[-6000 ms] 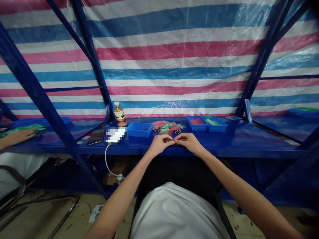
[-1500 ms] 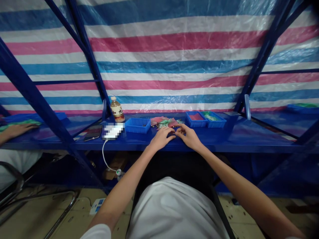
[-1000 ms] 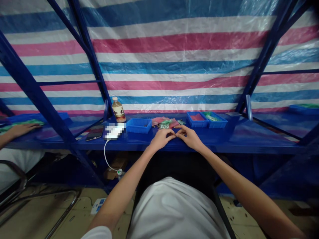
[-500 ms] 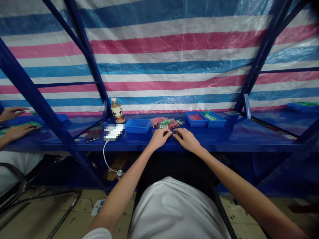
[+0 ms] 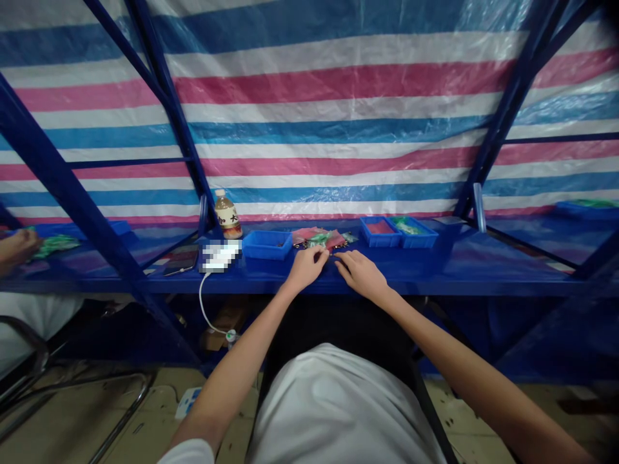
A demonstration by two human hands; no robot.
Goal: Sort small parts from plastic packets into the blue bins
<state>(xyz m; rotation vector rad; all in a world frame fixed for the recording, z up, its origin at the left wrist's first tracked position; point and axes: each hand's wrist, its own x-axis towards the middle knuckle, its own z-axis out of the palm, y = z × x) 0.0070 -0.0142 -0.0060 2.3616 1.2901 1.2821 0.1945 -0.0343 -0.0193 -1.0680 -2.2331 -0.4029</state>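
Note:
My left hand (image 5: 307, 265) is at the front of a pile of pink and green bags (image 5: 333, 239) on the blue table, its thumb and fingers pinched on something too small to make out. To its right, my right hand (image 5: 358, 270) rests low over the table with fingers bent and close together; what they hold, if anything, is hidden. Small metallic pieces lie scattered around the bags. Just left of the pile stands a blue bin (image 5: 267, 245) with a little something in it.
Right of the pile, one blue bin (image 5: 380, 231) holds pink material and another (image 5: 418, 233) green bags. A bottle (image 5: 227, 214), a phone (image 5: 181, 260) and a blurred white item with a cable stand left. Another person's hand (image 5: 18, 250) shows at far left.
My left hand has shifted slightly left, and a narrow gap shows between my fingertips. At far left, the other person's hands have moved; only one shows now.

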